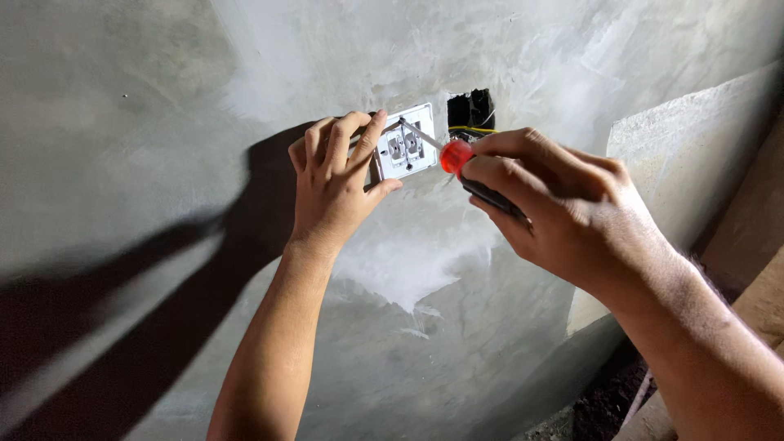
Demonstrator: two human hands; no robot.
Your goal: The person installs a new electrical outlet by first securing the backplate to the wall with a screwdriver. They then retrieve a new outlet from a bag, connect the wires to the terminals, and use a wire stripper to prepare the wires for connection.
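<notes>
Two hands: left hand fingers pinch the white square socket plate, right hand grips a red-collared screwdriver

1. Location type: building interior under construction or renovation.
2. Evidence: bare grey plastered wall, unpainted, with fresh lighter patches.
3. Evidence: open wall box with exposed wires beside a white socket plate.
4. Evidence: rubble on the floor.

White socket plate is pressed flat against the grey plaster wall, slightly tilted. Screwdriver, with its red and black handle, is angled so the metal tip meets the plate's upper left part.
</notes>
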